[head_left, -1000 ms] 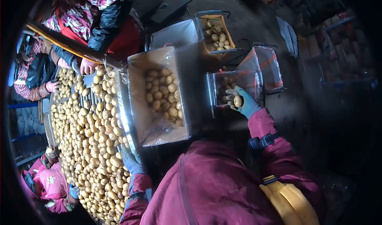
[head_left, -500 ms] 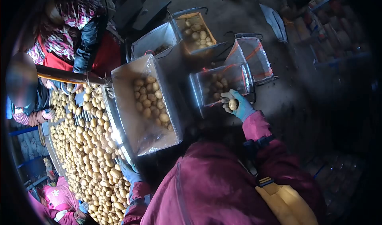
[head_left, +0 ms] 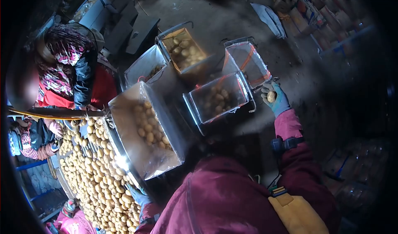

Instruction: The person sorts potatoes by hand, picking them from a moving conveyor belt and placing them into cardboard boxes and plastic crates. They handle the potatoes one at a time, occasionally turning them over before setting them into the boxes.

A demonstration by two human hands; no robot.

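Note:
My right hand (head_left: 281,100), in a pale gloved grip, is closed around a potato (head_left: 271,96). It is held out to the right, beside the near corner of a narrow lined bin (head_left: 253,64) with an orange-red stripe. My left hand (head_left: 140,195), also gloved, lies at the right edge of the sorting table beside a mass of potatoes (head_left: 99,176). Its fingers look stretched out, and I see nothing in them. Nearer me stands another clear-lined bin (head_left: 217,99) with potatoes at its bottom.
A large plastic-lined box (head_left: 163,167) partly filled with potatoes stands against the table. Behind it are a white-lined bin (head_left: 139,68) and a yellow-lined bin (head_left: 166,43). Co-workers stand across the table, one in a red apron (head_left: 101,85). A white sack (head_left: 268,19) lies on the floor.
My right hand has moved right with the potato, from over the nearer bin to beside the farther striped one. My view has shifted; the left hand stays at the table edge.

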